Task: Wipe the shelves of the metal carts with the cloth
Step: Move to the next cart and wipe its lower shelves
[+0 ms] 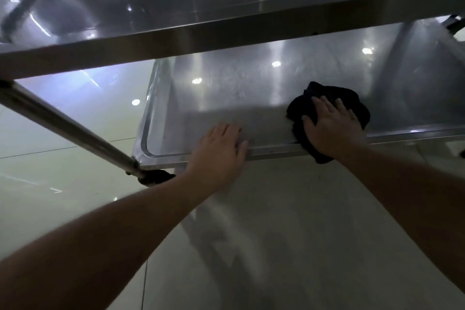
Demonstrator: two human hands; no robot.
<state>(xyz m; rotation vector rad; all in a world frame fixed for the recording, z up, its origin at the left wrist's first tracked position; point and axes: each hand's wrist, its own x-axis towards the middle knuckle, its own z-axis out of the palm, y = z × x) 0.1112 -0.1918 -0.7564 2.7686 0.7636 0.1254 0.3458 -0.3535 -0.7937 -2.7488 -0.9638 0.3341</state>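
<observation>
The right hand [332, 128] pressed flat, fingers spread wide, on the black cloth [329, 111], which lay bunched on the lower shelf [226, 98] at its near rim. Left of the cloth, the left hand [219, 153] rested open on that rim. Above the cloth ran the upper shelf [176, 7].

two hands [216, 156], one cloth [327, 100]; two shelves [226, 98], one cart leg [65, 126]

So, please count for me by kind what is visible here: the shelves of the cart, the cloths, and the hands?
Metal cart shelves: 2, upper shelf and lower shelf
Black cloth: 1
Hands: 2, left hand on the lower shelf's front rim, right hand flat on the cloth
Total: 5
</observation>
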